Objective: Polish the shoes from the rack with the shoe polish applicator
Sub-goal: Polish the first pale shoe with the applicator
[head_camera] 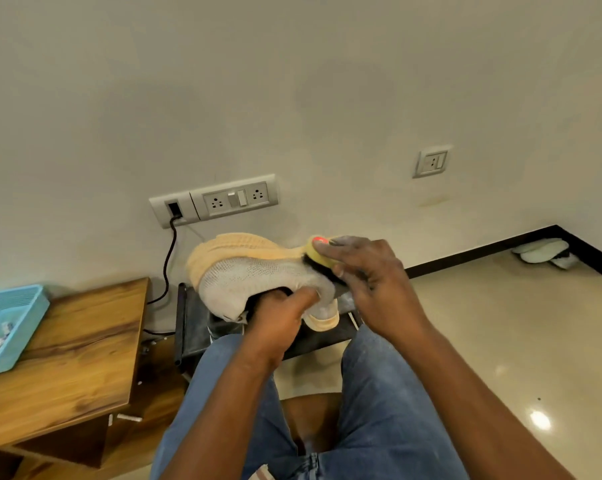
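Shoe (258, 271): white mesh, orange sole, held sole-up above the dark rack (195, 323), apparently to expose the side for polishing. Left hand (278, 320): fingers inside the opening, thumb clamped outside, steadying it. Right hand (365, 271): grips the yellow applicator (318, 252), its dark pad pressed against the heel. No legible writing.

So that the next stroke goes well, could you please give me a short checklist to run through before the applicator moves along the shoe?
1. Left hand grips the shoe at its opening: ok.
2. Right hand holds the applicator: ok.
3. Applicator's dark pad touches the shoe near the sole edge: ok.
4. Polish left on the pad: cannot tell.
5. Shoe held above the dark rack, not resting on it: ok.
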